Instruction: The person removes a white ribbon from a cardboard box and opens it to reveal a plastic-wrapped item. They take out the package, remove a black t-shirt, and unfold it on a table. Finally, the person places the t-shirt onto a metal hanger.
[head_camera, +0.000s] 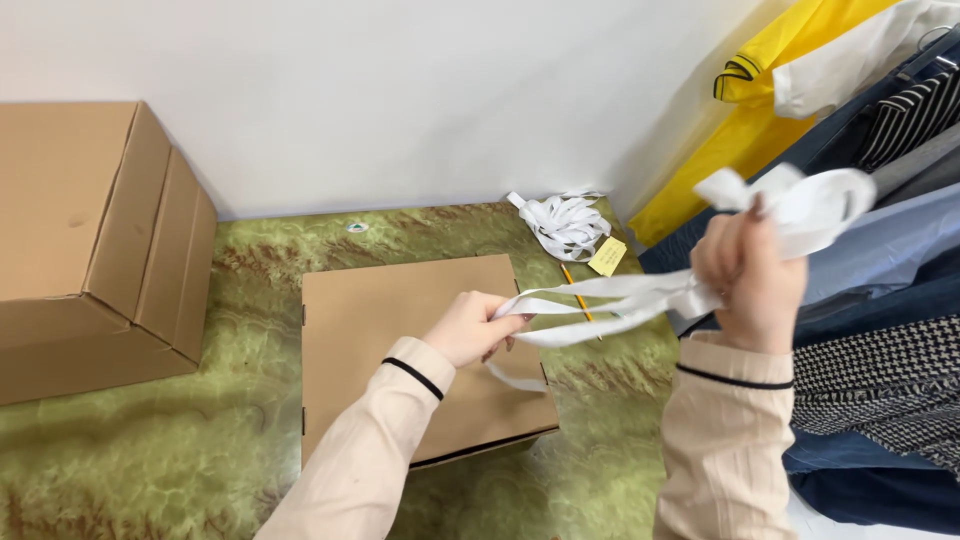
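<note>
Left hand (470, 328) pinching white ribbon (600, 300) above flat box (400, 340), right hand (750, 275) fisted on its bunched end — raised right of box, spare ribbon (565, 222) behind.

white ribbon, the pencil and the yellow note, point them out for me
white ribbon (610, 300), head view, on the strands stretched between the hands
pencil (572, 284), head view, on its orange shaft
yellow note (607, 256), head view, on its middle
</note>
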